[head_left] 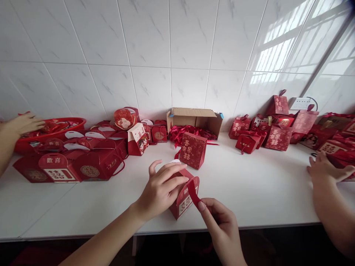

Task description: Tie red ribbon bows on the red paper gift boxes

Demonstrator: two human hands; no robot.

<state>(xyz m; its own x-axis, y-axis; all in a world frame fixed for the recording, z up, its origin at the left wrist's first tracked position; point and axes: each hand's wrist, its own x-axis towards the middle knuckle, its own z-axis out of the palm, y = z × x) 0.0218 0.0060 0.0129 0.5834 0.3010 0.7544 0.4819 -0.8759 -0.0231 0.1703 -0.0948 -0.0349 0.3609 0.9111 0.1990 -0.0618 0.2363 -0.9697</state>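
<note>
Near the front edge of the white table, a small red gift box (pixel 181 207) with a pale printed panel stands upright. My left hand (pixel 161 190) is closed over its top from the left, fingers bent across the upper flaps. A dark red ribbon (pixel 194 194) comes out at the top of the box's printed side. Its free end is pinched between the thumb and fingers of my right hand (pixel 220 225), just right of the box. Right behind stands another red gift box (pixel 192 150) with gold characters. My left fingers hide part of the box top.
An open cardboard box (pixel 195 112) of red ribbons (pixel 177 133) stands by the tiled wall. Rows of red boxes (pixel 102 166) are at left, more boxes (pixel 278 137) at right. Another person's hand (pixel 24 125) reaches over a red basin (pixel 79 125); another hand (pixel 327 168) touches boxes far right.
</note>
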